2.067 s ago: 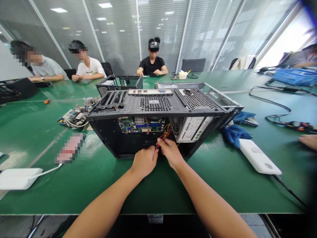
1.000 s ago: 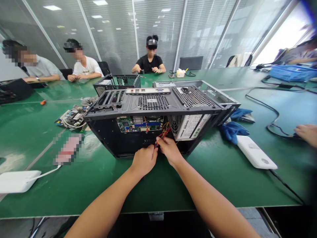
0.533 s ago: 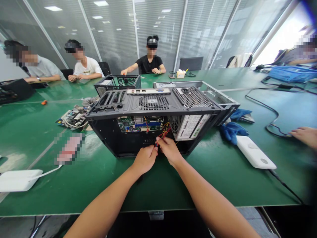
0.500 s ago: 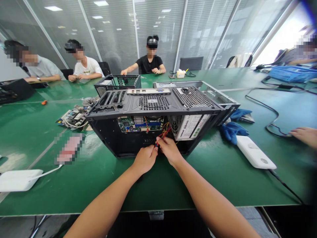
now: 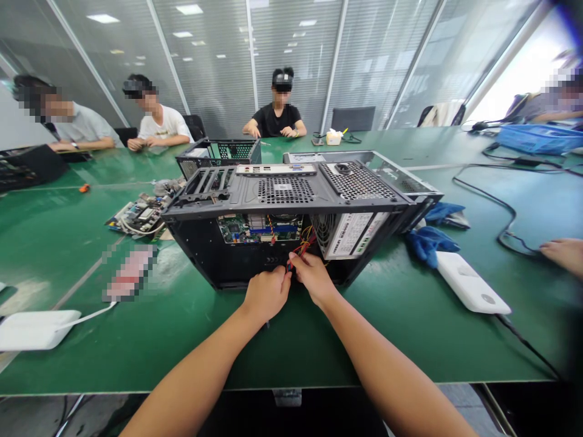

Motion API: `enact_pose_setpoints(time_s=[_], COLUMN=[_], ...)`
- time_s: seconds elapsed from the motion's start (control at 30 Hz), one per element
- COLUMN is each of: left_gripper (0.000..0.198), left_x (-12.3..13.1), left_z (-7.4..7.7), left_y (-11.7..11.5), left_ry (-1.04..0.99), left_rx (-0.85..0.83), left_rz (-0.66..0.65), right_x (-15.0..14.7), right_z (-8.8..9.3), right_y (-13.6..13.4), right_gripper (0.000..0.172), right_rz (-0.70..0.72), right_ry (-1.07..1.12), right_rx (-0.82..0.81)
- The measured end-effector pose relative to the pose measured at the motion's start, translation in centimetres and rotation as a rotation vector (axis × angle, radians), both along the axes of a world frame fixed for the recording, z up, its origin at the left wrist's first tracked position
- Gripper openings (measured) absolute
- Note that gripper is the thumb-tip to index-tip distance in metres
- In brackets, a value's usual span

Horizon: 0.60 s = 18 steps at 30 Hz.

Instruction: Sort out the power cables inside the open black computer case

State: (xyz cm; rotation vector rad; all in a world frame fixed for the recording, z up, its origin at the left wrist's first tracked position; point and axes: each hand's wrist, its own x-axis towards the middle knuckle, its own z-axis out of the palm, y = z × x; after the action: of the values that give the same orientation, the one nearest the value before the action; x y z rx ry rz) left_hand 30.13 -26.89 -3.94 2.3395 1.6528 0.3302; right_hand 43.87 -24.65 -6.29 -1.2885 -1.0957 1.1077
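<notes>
A black computer case (image 5: 195, 255) lies on the green table with its side open toward me. Inside it show a green motherboard (image 5: 237, 229) and, to the right, a power supply (image 5: 355, 233) with a white label. Red, yellow and black cables (image 5: 306, 241) run from beside the power supply down to my hands. My left hand (image 5: 268, 291) is closed at the case's near edge, its thumb and fingers pinched on the cables' end. Touching it, my right hand (image 5: 315, 278) pinches the same cables just above. The gripped ends are mostly hidden by my fingers.
Left of the case lie a loose circuit board (image 5: 139, 212) and a phone (image 5: 130, 270) wired to a white power bank (image 5: 40, 329). On the right are blue gloves (image 5: 430, 243), another white power bank (image 5: 471, 282) and a person's hand (image 5: 565, 255). More cases stand behind; several people sit around.
Both my hands stay on the cables, with only a slight shift of the left. Across the table, a person's outstretched arm has drawn back. The view has moved slightly.
</notes>
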Motion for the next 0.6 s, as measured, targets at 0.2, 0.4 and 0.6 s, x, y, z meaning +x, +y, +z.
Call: enact_pose_setpoints(time_s=[0.2,0.4,0.6], left_gripper=[0.037,0.039,0.034], left_x=[-0.13,-0.11,0.12], left_z=[-0.03,0.14,-0.42], left_y=[0.58,0.55,-0.07], left_ry=[-0.507,-0.603,-0.116], left_rx=[-0.215,-0.300,-0.016], left_rz=[-0.055,-0.024,-0.014], right_x=[-0.16,-0.15,-0.15], right_z=[0.35,0.35,0.30], right_y=[-0.18,-0.26,-0.24], right_gripper=[0.045,0.046,0.044], right_rz=[-0.007,0.009,0.011], right_ry=[0.050,0.056,0.023], right_rx=[-0.028,-0.034,-0.007])
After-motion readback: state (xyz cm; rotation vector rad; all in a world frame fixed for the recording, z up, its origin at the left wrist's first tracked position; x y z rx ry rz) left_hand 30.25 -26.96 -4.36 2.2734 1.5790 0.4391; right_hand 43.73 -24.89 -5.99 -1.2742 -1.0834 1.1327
